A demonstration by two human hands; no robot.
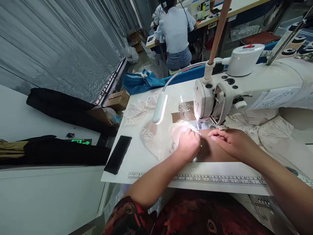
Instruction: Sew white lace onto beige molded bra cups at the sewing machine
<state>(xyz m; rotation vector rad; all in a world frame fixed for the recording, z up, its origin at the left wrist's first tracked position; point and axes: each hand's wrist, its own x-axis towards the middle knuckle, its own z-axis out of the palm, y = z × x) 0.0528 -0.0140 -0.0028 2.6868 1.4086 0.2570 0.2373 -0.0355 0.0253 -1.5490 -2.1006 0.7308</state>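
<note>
A white sewing machine (212, 101) stands over the table, its needle area lit brightly. Just left of the needle, my left hand (189, 143) is closed on a pale, cup-shaped lace fabric piece (179, 130). The lit fabric is washed out, so its details are hard to read. To the right of the presser foot, my right hand (227, 140) has its thumb and forefinger pinched together; what they hold, if anything, is too small to make out. A sheer lace-edged piece (151, 140) lies on the table left of my left hand.
White lace pieces (138, 111) lie at the table's back left, and more lace (275, 132) lies under the machine arm. A lamp head (160, 107) on a bendable neck hangs low. A black phone (118, 154) rests near the left edge. Ahead sits a person (173, 31).
</note>
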